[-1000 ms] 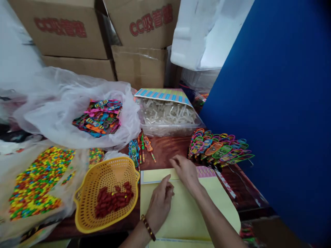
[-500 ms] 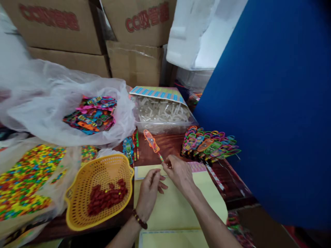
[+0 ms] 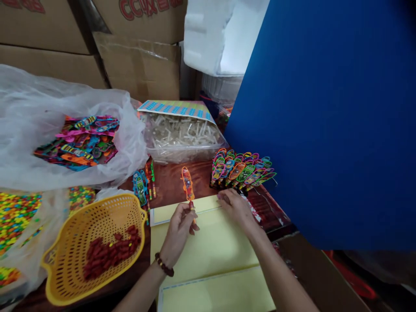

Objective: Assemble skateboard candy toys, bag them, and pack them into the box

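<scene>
My left hand (image 3: 178,229) pinches the thin stem of an orange skateboard-shaped toy (image 3: 187,183) and holds it upright over the yellow sheets (image 3: 208,247). My right hand (image 3: 237,209) rests at the far edge of the top sheet, fingers bent, beside a fanned row of coloured skateboard toys (image 3: 242,169). I cannot see anything held in the right hand.
A yellow basket (image 3: 65,277) with red pieces sits at the left. Loose toys (image 3: 143,182) lie on the wooden table. A clear bag (image 3: 123,143) of toys, a tub of white tubes (image 3: 182,134), coloured candies (image 3: 13,214), cardboard boxes (image 3: 139,65) and a blue panel (image 3: 325,121) surround them.
The orange toy was lifted off the table by my right hand and passed to my left. The right hand moved back to the sheet's edge. The view shifted right.
</scene>
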Demonstrator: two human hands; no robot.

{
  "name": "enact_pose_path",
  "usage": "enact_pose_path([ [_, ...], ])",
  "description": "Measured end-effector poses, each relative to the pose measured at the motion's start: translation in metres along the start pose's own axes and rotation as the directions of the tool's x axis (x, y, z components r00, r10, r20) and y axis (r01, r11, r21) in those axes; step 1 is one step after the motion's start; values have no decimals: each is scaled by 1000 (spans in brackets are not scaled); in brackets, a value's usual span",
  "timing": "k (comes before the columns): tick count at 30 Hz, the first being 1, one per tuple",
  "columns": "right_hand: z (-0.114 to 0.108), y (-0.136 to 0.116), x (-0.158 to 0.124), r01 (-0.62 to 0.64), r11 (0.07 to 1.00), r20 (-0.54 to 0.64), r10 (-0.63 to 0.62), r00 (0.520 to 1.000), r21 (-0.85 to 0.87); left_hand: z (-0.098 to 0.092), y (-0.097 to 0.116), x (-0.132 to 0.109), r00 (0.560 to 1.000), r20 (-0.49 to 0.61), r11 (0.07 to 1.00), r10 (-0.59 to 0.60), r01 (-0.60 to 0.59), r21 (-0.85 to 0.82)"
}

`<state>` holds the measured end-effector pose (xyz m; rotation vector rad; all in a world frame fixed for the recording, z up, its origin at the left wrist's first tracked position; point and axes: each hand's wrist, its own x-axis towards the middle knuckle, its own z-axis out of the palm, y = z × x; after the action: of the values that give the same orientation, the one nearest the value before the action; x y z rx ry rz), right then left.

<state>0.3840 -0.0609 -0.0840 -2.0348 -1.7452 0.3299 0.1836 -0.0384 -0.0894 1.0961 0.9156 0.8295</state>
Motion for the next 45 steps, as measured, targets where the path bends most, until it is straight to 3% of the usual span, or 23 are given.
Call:
enact_pose_path([
  [3, -4, 27, 15, 96, 991, 113, -85, 990, -95, 7, -3, 9, 1000, 18, 1000, -14, 14, 20],
  [8, -2, 33, 20, 162, 977, 175, -137, 975, -136, 10, -17, 23, 1000, 2, 1000, -11, 11, 27],
  [23, 6, 45, 10, 301, 946, 75, -293, 953, -123, 4, -23, 29, 999, 14, 995, -51, 52, -81],
  [26, 8, 53, 5, 329, 944, 7, -329, 944, -35, 2, -24, 31, 997, 9, 989, -71, 72, -132],
  [29, 6, 61, 0, 310, 933, -88, -299, 950, 184, 1, -22, 30, 995, 6, 979, -98, 98, -179],
  [31, 1, 64, -4, 225, 903, -154, -179, 972, 367, 0, -20, 29, 994, 16, 974, -108, 109, -199],
  [33, -4, 64, -8, 91, 842, -220, 33, 975, 532, -1, -18, 28, 994, 36, 970, -106, 111, -216],
  [36, -7, 56, -13, -47, 686, -279, 357, 892, 726, -4, -13, 25, 995, 59, 958, -81, 94, -271],
  [38, -5, 43, -17, -60, 602, -270, 443, 855, 796, -5, -8, 22, 995, 69, 945, -65, 84, -317],
  [42, -1, 0, -22, -32, 562, -184, 323, 929, 826, -3, 6, 10, 993, 110, 931, -31, 69, -359],
  [45, -13, -31, -24, 27, 677, -171, 147, 974, 735, -2, 16, -3, 993, 114, 941, -8, 46, -336],
])
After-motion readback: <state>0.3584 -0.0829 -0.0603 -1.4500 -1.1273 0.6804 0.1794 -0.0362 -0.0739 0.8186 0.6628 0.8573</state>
